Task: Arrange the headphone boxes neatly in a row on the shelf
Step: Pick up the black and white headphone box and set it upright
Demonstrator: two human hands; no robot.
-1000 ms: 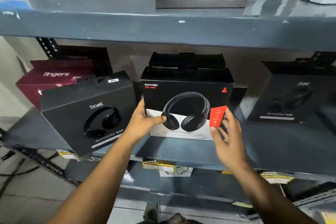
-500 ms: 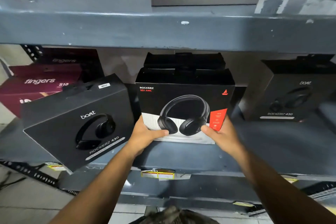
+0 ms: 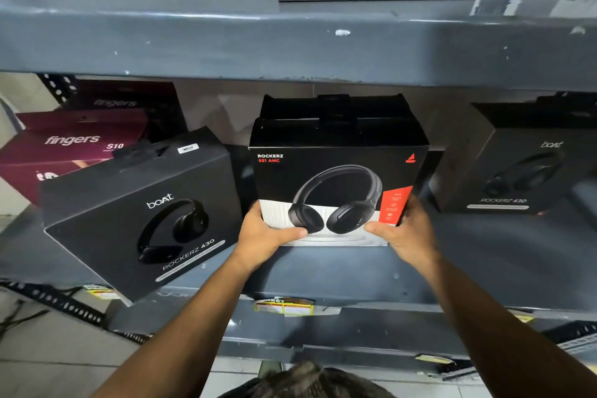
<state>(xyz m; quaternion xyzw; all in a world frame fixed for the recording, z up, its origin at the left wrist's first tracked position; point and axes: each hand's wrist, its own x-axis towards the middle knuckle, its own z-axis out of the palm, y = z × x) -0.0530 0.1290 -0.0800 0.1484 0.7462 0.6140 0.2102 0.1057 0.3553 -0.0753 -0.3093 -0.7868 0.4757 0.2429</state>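
Your left hand (image 3: 265,234) and right hand (image 3: 405,231) clasp the lower corners of the upright Rockerz 551 ANC box (image 3: 336,178), its printed front facing you.

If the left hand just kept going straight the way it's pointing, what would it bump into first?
The left hand points up and inward, already gripping the lower left corner of the Rockerz 551 ANC box, so it meets that box at once. Behind it stands another black box, though the depth between them is unclear.

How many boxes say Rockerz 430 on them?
2: one tilted Rockerz 430 box left of the box in the hands, one upright Rockerz 430 box at the far right. More may hide behind.
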